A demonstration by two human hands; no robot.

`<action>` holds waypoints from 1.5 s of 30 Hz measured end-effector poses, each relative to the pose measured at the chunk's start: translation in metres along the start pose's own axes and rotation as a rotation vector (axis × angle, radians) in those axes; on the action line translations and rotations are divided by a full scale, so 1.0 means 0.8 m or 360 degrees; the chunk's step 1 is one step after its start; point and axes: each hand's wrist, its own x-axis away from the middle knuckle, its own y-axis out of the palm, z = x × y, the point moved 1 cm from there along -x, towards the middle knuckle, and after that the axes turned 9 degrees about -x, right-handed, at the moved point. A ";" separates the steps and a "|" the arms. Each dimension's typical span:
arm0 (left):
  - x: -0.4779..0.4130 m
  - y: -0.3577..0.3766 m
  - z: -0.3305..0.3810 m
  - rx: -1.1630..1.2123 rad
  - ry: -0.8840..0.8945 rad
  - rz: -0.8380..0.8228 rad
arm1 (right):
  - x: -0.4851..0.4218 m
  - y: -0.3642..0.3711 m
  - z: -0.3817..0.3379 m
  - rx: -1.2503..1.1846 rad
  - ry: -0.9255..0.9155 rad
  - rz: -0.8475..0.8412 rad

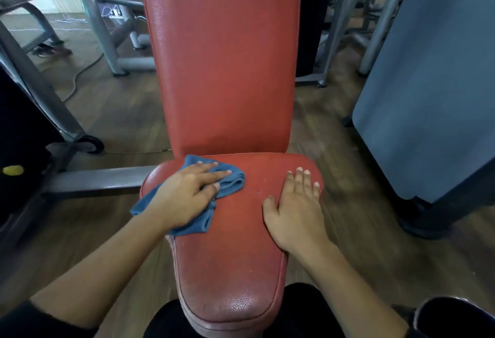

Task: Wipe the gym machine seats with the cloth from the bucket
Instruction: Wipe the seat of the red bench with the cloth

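My left hand (187, 193) presses the blue cloth (230, 181) flat on the red seat (230, 257)'s back-left corner; my right hand (297, 212) lies spread, bracing. The cloth's bunched and overhanging, so it'll probably miss spots or slide off.

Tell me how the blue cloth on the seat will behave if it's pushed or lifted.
The blue cloth is bunched in folds under the left hand, so it is likely floppy and would droop if lifted. It probably slides easily across the smooth red seat, though pushing may crumple it further.
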 end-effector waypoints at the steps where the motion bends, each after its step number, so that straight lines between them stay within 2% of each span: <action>1: -0.009 0.000 -0.008 -0.0076 -0.0110 0.0031 | 0.000 0.000 -0.001 0.0011 0.0006 -0.0006; 4: -0.038 0.010 0.009 -0.0191 -0.0293 0.0068 | -0.001 -0.001 -0.003 0.0039 0.0023 -0.0020; 7: -0.040 0.026 0.050 -0.0112 -0.0250 0.0011 | -0.001 0.000 -0.002 0.0043 0.0032 -0.0018; 11: -0.014 -0.005 0.062 0.0306 -0.0328 -0.0042 | -0.002 -0.004 0.000 0.0008 0.0039 -0.0094; 13: -0.006 -0.033 0.044 0.0372 -0.0431 0.0105 | -0.003 -0.011 -0.007 -0.0110 0.0076 -0.0110; 16: -0.003 -0.052 0.004 0.0130 -0.0484 0.0264 | -0.009 -0.021 -0.034 -0.0210 0.0015 -0.0023; 21: -0.006 -0.023 -0.050 -0.0049 -0.0428 -0.0094 | -0.026 0.001 -0.113 -0.0201 -0.0242 -0.0173; 25: -0.001 -0.007 -0.052 -0.0055 -0.0414 -0.0115 | -0.031 0.038 -0.140 0.0143 -0.0223 -0.0345; 27: -0.001 -0.005 -0.054 -0.0045 -0.0404 -0.0085 | -0.030 0.045 -0.136 0.0269 -0.0240 -0.0336; 33: 0.001 -0.004 -0.054 -0.0048 -0.0424 -0.0080 | -0.022 0.017 -0.083 0.0242 -0.0332 -0.0309; 37: 0.000 -0.003 -0.041 -0.0240 -0.0463 -0.0018 | -0.018 -0.011 -0.040 0.0276 -0.0284 -0.0276; 39: 0.000 0.001 -0.028 -0.0263 -0.0482 0.0045 | -0.017 -0.011 -0.037 0.0265 -0.0244 -0.0257; 45: 0.002 0.015 -0.017 -0.0371 -0.0521 -0.0077 | -0.051 0.013 -0.059 0.0326 -0.0213 -0.0249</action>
